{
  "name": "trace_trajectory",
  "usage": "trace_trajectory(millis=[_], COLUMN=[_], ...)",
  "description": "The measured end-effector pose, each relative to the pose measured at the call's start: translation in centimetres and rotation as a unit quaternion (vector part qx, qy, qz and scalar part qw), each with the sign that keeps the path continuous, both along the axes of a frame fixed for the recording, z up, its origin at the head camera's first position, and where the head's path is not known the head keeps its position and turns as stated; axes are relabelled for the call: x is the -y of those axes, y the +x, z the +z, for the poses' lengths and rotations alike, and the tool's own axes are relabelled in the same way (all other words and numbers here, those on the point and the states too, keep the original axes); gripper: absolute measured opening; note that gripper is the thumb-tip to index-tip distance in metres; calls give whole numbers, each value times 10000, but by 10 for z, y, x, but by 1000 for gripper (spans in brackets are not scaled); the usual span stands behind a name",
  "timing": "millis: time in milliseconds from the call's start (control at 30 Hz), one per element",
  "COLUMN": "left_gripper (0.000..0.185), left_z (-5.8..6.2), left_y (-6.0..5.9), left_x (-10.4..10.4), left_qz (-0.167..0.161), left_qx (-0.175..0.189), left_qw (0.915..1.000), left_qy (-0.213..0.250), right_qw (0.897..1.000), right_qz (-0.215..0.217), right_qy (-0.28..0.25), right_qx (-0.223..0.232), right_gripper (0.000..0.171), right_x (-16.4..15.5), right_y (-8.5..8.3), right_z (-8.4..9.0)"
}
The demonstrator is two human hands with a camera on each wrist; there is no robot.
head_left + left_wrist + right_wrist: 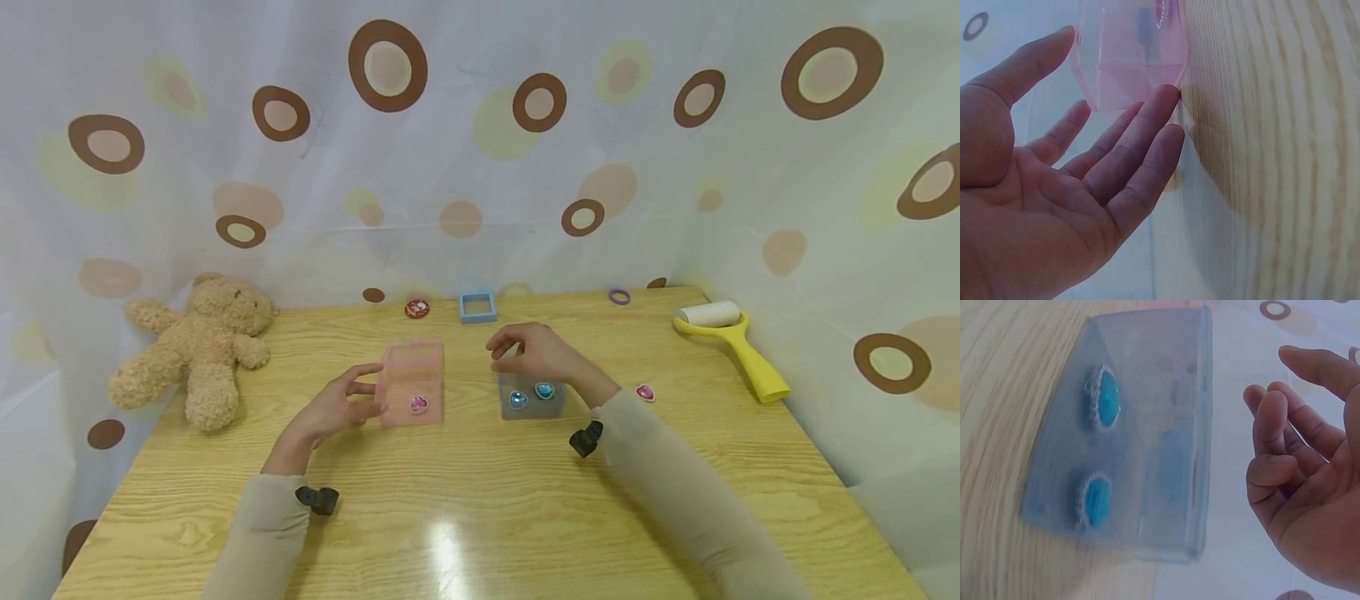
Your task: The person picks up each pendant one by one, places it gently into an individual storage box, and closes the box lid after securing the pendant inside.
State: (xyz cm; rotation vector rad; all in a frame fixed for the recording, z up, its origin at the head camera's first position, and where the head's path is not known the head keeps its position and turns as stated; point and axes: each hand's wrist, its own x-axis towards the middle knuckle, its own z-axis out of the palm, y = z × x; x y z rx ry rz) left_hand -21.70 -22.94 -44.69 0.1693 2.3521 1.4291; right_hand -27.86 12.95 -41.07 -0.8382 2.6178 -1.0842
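A clear pink box (412, 375) stands on the table left of centre, with a pink heart-shaped gem (418, 405) in it. At its left side is my left hand (337, 408), fingers spread and gently bent, fingertips right at the wall of the box in the left wrist view. My right hand (536, 350) hovers over the back of a clear blue-grey box (1147, 444), thumb apart from the loosely bent fingers and nothing between them. Two blue gems with pale beaded rims, one nearer (517, 400) and one farther right (544, 390), lie inside that box.
Another pink gem (645, 392) lies on the table beyond the right forearm. Along the back are a red round piece (417, 309), a light blue square frame (477, 317) and a purple ring (619, 297). A teddy bear (210, 346) sits left; a yellow-handled lint roller (750, 358) lies right.
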Motion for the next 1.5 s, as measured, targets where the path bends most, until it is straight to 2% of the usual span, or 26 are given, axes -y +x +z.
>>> trace_trajectory(millis=[300, 667, 933, 1500], left_gripper=[72, 72, 72, 71], left_z=[1, 0, -1, 0], left_y=[1, 1, 0, 1], left_x=[0, 0, 1, 0], left_qz=[-20, -34, -17, -20], left_qx=[-5, -31, -15, -48], left_qw=[10000, 10000, 10000, 10000], left_qy=[-7, 25, -8, -37], right_qw=[9997, 9989, 9975, 9933], right_qz=[-175, -437, -676, -1031], right_qy=[35, 22, 68, 526], right_qx=[-195, -179, -205, -77], right_gripper=[30, 26, 24, 27], right_x=[-26, -50, -69, -126], right_y=[0, 5, 6, 10], right_z=[-1, 2, -3, -17])
